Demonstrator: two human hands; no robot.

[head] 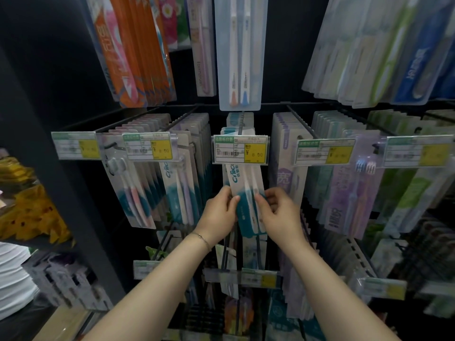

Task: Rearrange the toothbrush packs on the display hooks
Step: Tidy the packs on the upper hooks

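A white-and-teal toothbrush pack (247,188) hangs from the centre display hook (240,124), behind a price tag (240,149). My left hand (219,215) grips the pack's left edge, thumb on its front. My right hand (280,212) grips the right edge, with its fingers curled round the side. The pack's top is hidden by the tag. More packs of the same kind hang behind it on the same hook.
Rows of toothbrush packs fill neighbouring hooks: teal ones at left (182,188), lilac ones at right (344,193). Larger packs hang above (240,52). Lower hooks with tags (258,278) jut out beneath my wrists. A dark upright panel (61,180) bounds the left side.
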